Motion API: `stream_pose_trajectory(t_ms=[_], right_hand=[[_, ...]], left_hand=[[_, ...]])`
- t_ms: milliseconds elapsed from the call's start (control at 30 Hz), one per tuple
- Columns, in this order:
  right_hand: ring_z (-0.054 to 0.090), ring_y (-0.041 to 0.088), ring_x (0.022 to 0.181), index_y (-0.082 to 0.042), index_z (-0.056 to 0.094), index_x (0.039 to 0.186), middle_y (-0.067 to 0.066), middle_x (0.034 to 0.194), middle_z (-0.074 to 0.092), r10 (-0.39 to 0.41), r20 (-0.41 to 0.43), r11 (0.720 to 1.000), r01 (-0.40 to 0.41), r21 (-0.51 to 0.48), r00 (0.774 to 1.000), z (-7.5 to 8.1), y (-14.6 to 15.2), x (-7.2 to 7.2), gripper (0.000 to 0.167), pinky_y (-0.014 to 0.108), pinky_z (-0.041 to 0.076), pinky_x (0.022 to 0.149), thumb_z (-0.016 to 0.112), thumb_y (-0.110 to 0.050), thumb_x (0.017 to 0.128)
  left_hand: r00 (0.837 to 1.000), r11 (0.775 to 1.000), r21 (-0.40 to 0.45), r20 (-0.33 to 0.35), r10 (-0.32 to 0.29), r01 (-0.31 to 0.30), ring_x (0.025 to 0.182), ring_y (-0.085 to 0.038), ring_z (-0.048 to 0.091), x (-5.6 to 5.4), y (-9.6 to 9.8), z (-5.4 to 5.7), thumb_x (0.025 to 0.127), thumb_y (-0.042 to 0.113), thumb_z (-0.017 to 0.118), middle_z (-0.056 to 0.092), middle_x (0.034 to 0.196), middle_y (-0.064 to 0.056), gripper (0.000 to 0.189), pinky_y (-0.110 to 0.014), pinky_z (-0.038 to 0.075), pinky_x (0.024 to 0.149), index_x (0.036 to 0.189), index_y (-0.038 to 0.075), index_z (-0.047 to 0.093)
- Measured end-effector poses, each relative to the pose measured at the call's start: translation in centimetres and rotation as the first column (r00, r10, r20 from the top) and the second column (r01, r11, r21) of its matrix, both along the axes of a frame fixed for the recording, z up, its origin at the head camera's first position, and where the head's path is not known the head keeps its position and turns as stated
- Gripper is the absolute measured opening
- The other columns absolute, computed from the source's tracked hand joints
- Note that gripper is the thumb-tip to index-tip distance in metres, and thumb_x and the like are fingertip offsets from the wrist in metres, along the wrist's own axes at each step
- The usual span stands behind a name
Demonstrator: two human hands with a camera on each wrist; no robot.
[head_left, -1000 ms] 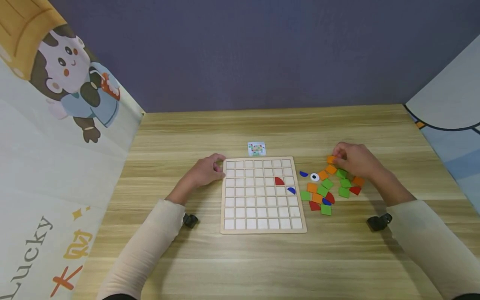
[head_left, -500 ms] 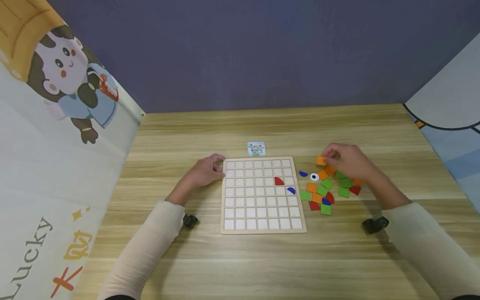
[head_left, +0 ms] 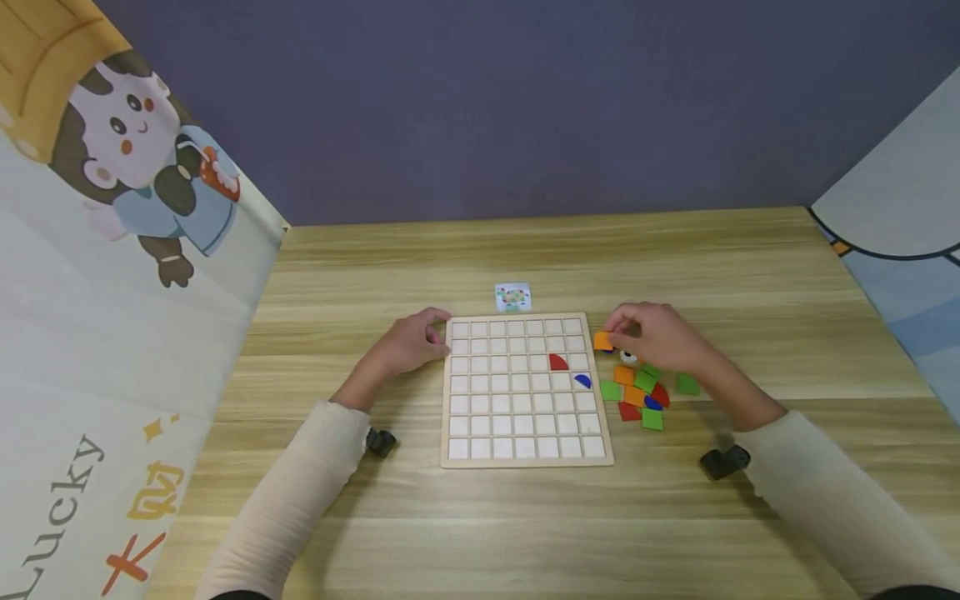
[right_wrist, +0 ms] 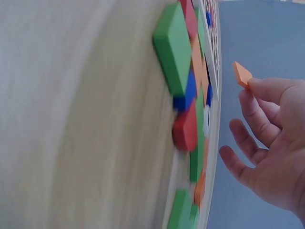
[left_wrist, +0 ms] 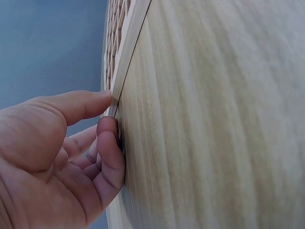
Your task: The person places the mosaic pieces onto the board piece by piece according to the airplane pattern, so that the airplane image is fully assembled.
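Observation:
My left hand [head_left: 408, 342] holds the left edge of a wooden grid board [head_left: 501, 405] near its upper corner. In the left wrist view the thumb lies at the rim and the other fingers curl against its side. A red quarter-circle piece [head_left: 558, 362] and a blue half-round piece [head_left: 582, 381] lie on the board's right part. My right hand [head_left: 660, 337] pinches an orange square tile [right_wrist: 242, 75] between thumb and fingertip. This tile hangs raised just beyond the board's right edge, partly covering a blue piece beneath it in the head view.
Loose green, orange, red and blue tiles, including a green square [head_left: 652, 419], lie right of the board. A white eye disc [head_left: 628, 357] is partly hidden by my right hand. Behind the board lies a small pattern card [head_left: 513, 297]. A dark wall [head_left: 480, 108] bounds the table.
My right hand has picked up the orange tile from the pile's far side and carried it left towards the board. The left hand and board have stayed in place.

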State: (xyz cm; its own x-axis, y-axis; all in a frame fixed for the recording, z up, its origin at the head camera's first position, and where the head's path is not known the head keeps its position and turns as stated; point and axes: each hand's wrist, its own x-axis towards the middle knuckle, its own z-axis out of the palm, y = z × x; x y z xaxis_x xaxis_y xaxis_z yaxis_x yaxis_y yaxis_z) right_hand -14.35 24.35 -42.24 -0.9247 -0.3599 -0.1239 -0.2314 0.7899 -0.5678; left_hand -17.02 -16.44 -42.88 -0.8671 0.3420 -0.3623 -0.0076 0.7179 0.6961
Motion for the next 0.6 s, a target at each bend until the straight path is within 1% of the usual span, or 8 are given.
stream_pose_trajectory(t_ms=[133, 333, 600], right_hand=[[0.059, 0.018, 0.092, -0.016, 0.072, 0.106, -0.001, 0.099, 0.07, 0.02, 0.001, 0.999, -0.02, -0.031, 1.0, -0.1, -1.2, 0.4, 0.011, 0.035, 0.049, 0.081, 0.068, -0.023, 0.098], [0.06, 0.017, 0.091, -0.016, 0.072, 0.105, -0.002, 0.097, 0.07, 0.033, -0.016, 0.996, -0.034, -0.078, 0.999, -0.5, -2.8, 1.1, 0.01, 0.032, 0.052, 0.08, 0.07, -0.022, 0.097], [0.061, 0.013, 0.089, -0.021, 0.072, 0.104, -0.006, 0.096, 0.069, 0.073, -0.007, 0.993, -0.073, -0.091, 0.997, -0.8, -4.5, 1.9, 0.007, 0.031, 0.053, 0.079, 0.071, -0.023, 0.097]], left_hand=[[1.0, 1.0, 0.003, 0.001, 0.0, 0.0, 0.086, -0.02, 0.058, 0.0, 0.0, 0.0, 0.095, 0.018, 0.07, 0.064, 0.106, -0.008, 0.061, -0.03, 0.049, 0.072, 0.151, 0.015, 0.045], [1.0, 1.0, 0.006, 0.005, 0.002, -0.002, 0.086, -0.021, 0.058, -0.1, -0.1, -0.2, 0.095, 0.019, 0.071, 0.064, 0.105, -0.008, 0.061, -0.031, 0.049, 0.072, 0.151, 0.016, 0.046], [1.0, 1.0, 0.006, 0.002, -0.001, 0.001, 0.086, -0.02, 0.057, 0.1, -0.1, -0.1, 0.095, 0.019, 0.07, 0.063, 0.106, -0.008, 0.06, -0.03, 0.049, 0.071, 0.15, 0.016, 0.046]])
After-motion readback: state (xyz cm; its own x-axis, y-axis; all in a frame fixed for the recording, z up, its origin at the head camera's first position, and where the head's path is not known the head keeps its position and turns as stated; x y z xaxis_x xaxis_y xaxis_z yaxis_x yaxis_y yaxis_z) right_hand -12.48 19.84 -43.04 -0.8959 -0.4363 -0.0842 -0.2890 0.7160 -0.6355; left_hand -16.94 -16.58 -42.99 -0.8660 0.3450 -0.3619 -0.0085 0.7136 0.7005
